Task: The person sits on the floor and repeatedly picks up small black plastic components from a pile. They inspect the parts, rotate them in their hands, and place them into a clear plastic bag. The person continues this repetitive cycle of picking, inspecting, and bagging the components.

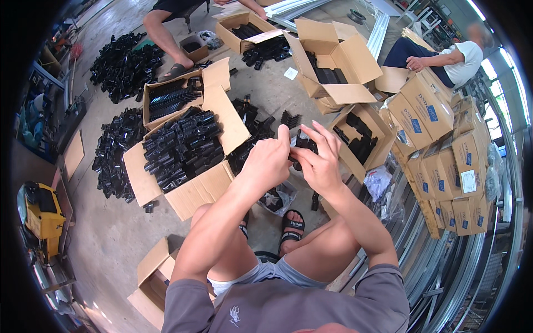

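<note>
My left hand (pixel 265 161) and my right hand (pixel 319 164) meet in front of me, above my knees. Both are closed around a small glossy black part (pixel 304 144), mostly covered by the fingers. My left fingers are curled with the thumb on top; my right thumb and fingers pinch the other side. Just beyond lies a heap of similar black parts (pixel 247 119). To the left, an open carton (pixel 200 191) is piled high with them. At the right, another open carton (pixel 383 136) holds several. Below my hands, a clear plastic tub (pixel 286 200) shows partly.
Black parts lie in floor piles (pixel 119 147) at the left. An open carton (pixel 338 53) stands farther back. Closed cartons (pixel 444 158) are stacked at the right near long metal bars (pixel 438 266). One person (pixel 455 61) sits back right; another person's leg (pixel 166 36) shows back left.
</note>
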A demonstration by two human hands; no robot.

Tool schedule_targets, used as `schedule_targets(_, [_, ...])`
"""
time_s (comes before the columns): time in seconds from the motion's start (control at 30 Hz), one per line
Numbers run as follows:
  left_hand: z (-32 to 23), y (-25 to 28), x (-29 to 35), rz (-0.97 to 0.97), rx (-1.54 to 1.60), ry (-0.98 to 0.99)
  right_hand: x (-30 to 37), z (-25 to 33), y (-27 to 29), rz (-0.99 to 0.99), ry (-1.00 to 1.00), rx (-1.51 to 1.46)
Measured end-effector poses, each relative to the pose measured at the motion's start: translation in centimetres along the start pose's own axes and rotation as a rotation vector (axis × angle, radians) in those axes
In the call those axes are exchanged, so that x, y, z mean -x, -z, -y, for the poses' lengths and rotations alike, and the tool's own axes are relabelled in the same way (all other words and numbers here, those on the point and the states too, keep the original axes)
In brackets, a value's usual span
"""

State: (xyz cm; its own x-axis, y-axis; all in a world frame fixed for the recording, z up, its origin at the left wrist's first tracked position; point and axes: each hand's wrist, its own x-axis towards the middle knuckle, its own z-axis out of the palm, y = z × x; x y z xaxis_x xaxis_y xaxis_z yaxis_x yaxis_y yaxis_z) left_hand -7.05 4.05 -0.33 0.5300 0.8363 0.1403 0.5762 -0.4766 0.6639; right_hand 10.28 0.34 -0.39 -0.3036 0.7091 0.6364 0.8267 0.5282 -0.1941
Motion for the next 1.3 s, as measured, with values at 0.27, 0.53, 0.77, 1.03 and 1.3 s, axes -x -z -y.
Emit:
schedule_targets(0.27, [-0.6, 1.4, -0.2, -0.009, 0.057, 0.059, 0.5, -1.4, 2.0, -0.241, -0.127, -0.065])
schedule_targets(0.53, [-1.8, 2.2, -0.1, -0.116, 0.225, 0.066, 1.5, -2.0, 1.2, -0.067, -0.405, -0.363])
schedule_targets(0.77, [-1.9, 2.1, -0.1, -0.008, 0.676, 0.208, 2.2, -1.9, 1.1, 0.211, -0.7, -0.971])
schedule_targets(1.03, [-1.8, 1.7, -0.4, 0.049, 1.032, 0.176, 1.9, -2.1, 2.0, 0.065, -0.505, -0.737])
schedule_targets(1.3, [-1.5, 1.6, 0.2, 0.055, 0.985, 0.119, 1.6, -1.3, 2.4, 0.067, -0.519, -0.732])
